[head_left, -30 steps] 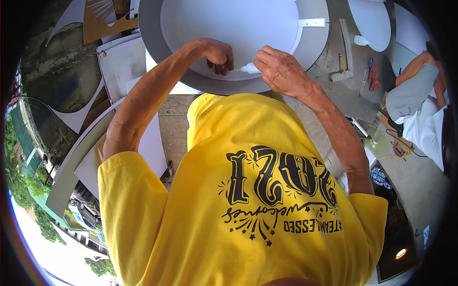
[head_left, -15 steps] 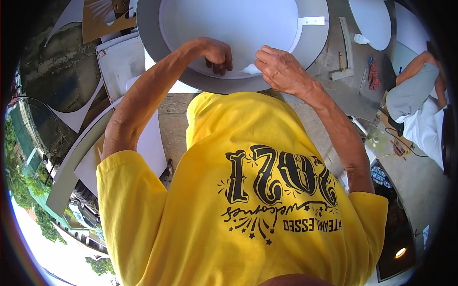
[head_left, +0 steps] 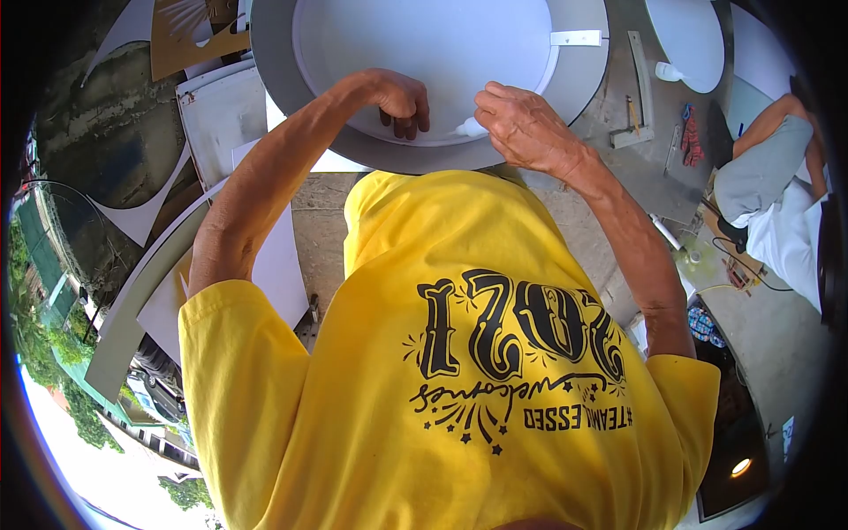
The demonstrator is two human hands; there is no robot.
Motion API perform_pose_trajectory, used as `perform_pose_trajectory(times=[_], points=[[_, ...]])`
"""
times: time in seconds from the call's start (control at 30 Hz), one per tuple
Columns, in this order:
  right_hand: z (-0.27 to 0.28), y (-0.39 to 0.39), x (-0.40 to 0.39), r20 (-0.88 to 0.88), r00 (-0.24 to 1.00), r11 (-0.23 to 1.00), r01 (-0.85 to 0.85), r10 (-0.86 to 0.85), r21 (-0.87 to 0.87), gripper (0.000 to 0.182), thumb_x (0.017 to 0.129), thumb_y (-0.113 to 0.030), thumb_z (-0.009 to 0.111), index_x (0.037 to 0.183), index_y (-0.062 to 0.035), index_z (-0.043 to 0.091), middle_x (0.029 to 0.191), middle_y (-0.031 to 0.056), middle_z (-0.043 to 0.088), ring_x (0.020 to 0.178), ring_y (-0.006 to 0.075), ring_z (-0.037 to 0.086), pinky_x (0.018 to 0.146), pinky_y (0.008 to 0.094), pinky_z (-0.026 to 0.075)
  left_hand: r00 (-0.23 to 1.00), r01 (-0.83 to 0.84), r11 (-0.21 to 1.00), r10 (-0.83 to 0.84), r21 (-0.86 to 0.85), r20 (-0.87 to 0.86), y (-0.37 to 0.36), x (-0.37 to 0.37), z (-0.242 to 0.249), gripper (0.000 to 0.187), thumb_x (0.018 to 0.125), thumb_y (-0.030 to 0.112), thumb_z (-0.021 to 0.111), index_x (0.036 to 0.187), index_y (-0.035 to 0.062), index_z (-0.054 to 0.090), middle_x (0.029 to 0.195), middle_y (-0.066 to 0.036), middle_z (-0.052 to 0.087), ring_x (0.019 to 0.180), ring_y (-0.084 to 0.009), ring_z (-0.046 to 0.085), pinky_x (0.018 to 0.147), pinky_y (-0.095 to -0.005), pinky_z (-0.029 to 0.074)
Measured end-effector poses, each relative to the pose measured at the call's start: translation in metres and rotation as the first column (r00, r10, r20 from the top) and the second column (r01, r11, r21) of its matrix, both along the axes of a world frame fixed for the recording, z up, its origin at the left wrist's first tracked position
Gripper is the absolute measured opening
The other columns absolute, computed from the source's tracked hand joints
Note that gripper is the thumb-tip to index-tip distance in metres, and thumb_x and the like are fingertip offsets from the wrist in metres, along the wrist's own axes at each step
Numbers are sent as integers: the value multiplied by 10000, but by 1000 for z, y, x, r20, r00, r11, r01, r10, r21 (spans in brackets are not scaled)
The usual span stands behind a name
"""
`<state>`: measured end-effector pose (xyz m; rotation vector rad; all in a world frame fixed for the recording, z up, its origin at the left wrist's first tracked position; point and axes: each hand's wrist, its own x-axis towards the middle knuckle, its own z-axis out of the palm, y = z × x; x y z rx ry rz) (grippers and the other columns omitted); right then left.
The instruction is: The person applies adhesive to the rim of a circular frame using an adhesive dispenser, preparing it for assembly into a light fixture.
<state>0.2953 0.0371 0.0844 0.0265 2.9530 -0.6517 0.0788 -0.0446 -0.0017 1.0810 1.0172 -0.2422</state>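
Observation:
My right hand point(head_left: 530, 128) is closed around a small white squeeze bottle point(head_left: 473, 129), most of it hidden by the fingers. Its narrow nozzle points left, close to the near inner edge of a large round panel. That panel has a wide grey rim point(head_left: 579, 79), a thin raised white ring point(head_left: 552, 75) inside it and a pale disc point(head_left: 424, 53) in the middle. On the left, my left hand point(head_left: 405, 104) hangs over the same near edge with its fingers curled down by the ring. What those fingers grip, if anything, is hidden.
A white strip point(head_left: 576, 38) lies across the rim's right side. Farther right are an L-shaped metal piece point(head_left: 640, 97), a pencil point(head_left: 633, 112), a red glove point(head_left: 692, 137) and another white bottle point(head_left: 669, 71). A person point(head_left: 777, 177) sits at far right. Cut sheets point(head_left: 146, 199) stand at left.
My right hand and the squeeze bottle have shifted slightly to the right. The left hand has hardly moved.

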Motion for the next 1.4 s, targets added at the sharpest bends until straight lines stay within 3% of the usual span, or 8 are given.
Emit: perform_pose_trajectory(times=[0.1,0.17,0.57,0.67,0.9,0.97,1.07,1.4], points=[[1,2,0,24,1000,1000,-8,8,4,211,797,5,598,609,-4,503,752,70,482,798,206,542,682,324,524,1000,-5,1000,5,-7,-2,1,0,-1,475,766,-34,590,1231,34,660,1064,-61,731,946,-164,676,807,-306,521],[2,2,0,38,999,999,25,-23,-45,186,791,12,599,627,-3,513,767,73,483,802,208,540,697,324,526,999,43,999,-43,-21,-11,2,1,-1,518,813,-55,492,1300,70,619,1150,-61,710,1036,-191,671,904,-359,523],[1,8,2,62,998,999,-29,30,-16,68,726,36,604,769,0,565,823,67,480,842,212,526,751,321,527,999,33,999,-33,-12,10,2,0,-3,524,805,-48,503,1304,68,613,1138,-54,712,1027,-189,671,886,-355,526],[6,8,0,8,1000,1000,-22,22,-12,92,725,35,618,663,5,557,779,75,494,820,210,544,712,327,530,999,30,999,-30,-18,13,2,0,-6,530,797,-45,512,1305,70,612,1144,-54,710,1024,-191,670,882,-356,528],[7,14,-1,-9,999,999,-52,52,-3,81,732,16,627,687,5,560,777,71,482,817,204,533,709,322,523,999,37,999,-36,-30,29,2,1,-3,531,794,-36,529,1308,70,611,1161,-51,704,1027,-191,666,880,-357,531],[8,16,-1,99,993,997,-71,70,13,77,735,21,605,804,0,576,838,59,480,867,205,526,768,321,528,998,52,998,-52,-16,22,3,1,0,533,787,-35,549,1306,70,613,1167,-50,702,1036,-193,661,879,-355,531],[6,17,-1,-24,997,997,-75,75,19,102,737,5,620,674,-1,540,779,71,470,809,206,528,701,330,517,999,38,999,-38,-21,18,2,2,-4,538,779,-40,564,1302,71,617,1163,-49,703,1041,-196,657,879,-352,530],[5,20,1,5,998,998,-68,67,4,75,715,15,619,692,-6,551,795,67,475,823,206,531,713,333,519,1000,16,999,-15,-36,27,2,1,-7,554,767,-50,565,1306,71,614,1145,-50,708,1049,-198,654,887,-354,526]])
